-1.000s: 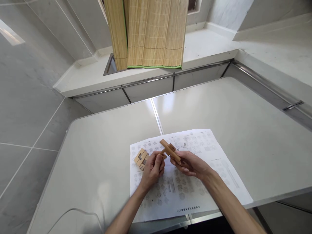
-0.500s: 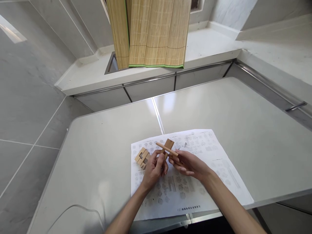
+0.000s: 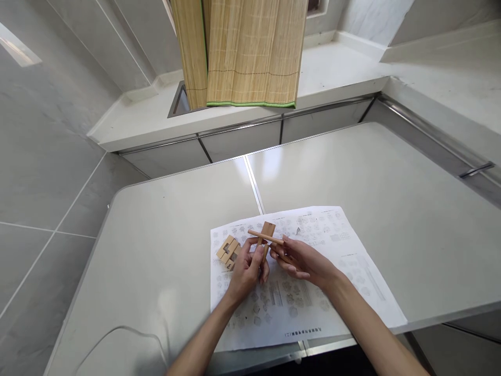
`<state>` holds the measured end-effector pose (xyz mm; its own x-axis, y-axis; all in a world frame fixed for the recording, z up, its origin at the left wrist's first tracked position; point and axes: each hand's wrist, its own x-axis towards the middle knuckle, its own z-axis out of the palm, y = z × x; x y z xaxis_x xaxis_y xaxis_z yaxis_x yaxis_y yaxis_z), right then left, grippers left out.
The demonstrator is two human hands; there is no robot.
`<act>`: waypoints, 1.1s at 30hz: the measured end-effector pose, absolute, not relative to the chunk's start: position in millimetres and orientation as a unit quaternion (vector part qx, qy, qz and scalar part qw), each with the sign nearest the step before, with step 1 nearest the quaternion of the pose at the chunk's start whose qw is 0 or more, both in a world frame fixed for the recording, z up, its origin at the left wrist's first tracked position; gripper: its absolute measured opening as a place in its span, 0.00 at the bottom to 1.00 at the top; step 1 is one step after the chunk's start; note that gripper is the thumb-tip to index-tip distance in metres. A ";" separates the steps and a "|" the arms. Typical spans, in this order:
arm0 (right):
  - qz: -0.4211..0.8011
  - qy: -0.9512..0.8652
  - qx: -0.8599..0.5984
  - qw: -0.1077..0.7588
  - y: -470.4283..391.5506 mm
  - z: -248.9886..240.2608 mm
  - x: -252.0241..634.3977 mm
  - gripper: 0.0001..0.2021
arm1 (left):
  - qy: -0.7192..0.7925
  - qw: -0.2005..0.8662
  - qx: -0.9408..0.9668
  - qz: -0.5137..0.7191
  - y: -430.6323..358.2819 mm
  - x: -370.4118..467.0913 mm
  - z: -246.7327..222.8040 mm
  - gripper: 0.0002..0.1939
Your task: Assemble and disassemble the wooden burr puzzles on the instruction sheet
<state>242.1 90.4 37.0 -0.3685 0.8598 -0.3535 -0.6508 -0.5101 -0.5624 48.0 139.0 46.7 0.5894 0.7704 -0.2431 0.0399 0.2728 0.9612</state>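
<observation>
My left hand (image 3: 248, 269) is closed around a flat wooden piece (image 3: 268, 228) that points up and away over the printed sheet (image 3: 317, 318). My right hand (image 3: 299, 258) pinches the near end of a slim wooden stick (image 3: 260, 235), which crosses over the flat piece. Part of another wooden piece shows between the hands, under the right fingers; its full shape is hidden. Left of my left hand, a block of joined light wooden pieces (image 3: 227, 249) with a gap in its middle lies on the sheet.
The pale table (image 3: 176, 240) has a metal seam (image 3: 253, 183) behind the sheet. A thin cable (image 3: 125, 329) lies at the lower left. Beyond the table are a white counter (image 3: 141, 122), a sink edge (image 3: 178, 104) and a hanging bamboo mat (image 3: 254, 57).
The slim stick has turned slightly flatter and its far end has shifted a little left. The flat piece has moved slightly left too. Both hands keep nearly the same place.
</observation>
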 end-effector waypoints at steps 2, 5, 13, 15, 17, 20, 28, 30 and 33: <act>0.811 -0.164 -0.312 0.467 90.3 35.9 242.2 0.21 | 0.372 0.706 0.545 0.259 139.1 48.1 46.2 0.25; 0.814 -0.160 -0.306 0.467 90.6 34.2 241.8 0.20 | 0.373 0.705 0.545 0.259 139.0 48.2 45.9 0.25; 0.818 -0.146 -0.296 0.471 90.7 36.5 242.8 0.22 | 0.368 0.708 0.544 0.259 138.8 48.6 48.8 0.25; 0.819 -0.142 -0.299 0.469 91.0 37.7 242.9 0.22 | 0.368 0.710 0.541 0.261 138.3 48.8 48.5 0.24; 0.817 -0.141 -0.307 0.467 91.5 38.7 242.5 0.22 | 0.369 0.711 0.537 0.265 137.8 48.9 47.7 0.24; 0.809 -0.148 -0.324 0.469 91.6 39.9 241.9 0.23 | 0.368 0.715 0.528 0.272 137.9 48.4 46.3 0.25; 0.744 -0.178 -0.397 0.507 89.7 47.3 247.1 0.19 | 0.356 0.733 0.496 0.300 141.9 45.2 43.9 0.20; 0.727 -0.186 -0.408 0.521 90.5 48.2 247.7 0.19 | 0.352 0.738 0.490 0.302 142.2 44.8 43.5 0.19; 0.714 -0.204 -0.412 0.529 91.9 46.3 247.0 0.19 | 0.349 0.743 0.483 0.306 142.4 44.3 42.7 0.17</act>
<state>247.0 91.9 46.3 -0.1011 0.9223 -0.3729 -0.5866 -0.3580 -0.7265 44.3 142.4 42.7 0.5697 0.7909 -0.2235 -0.1173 0.3474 0.9304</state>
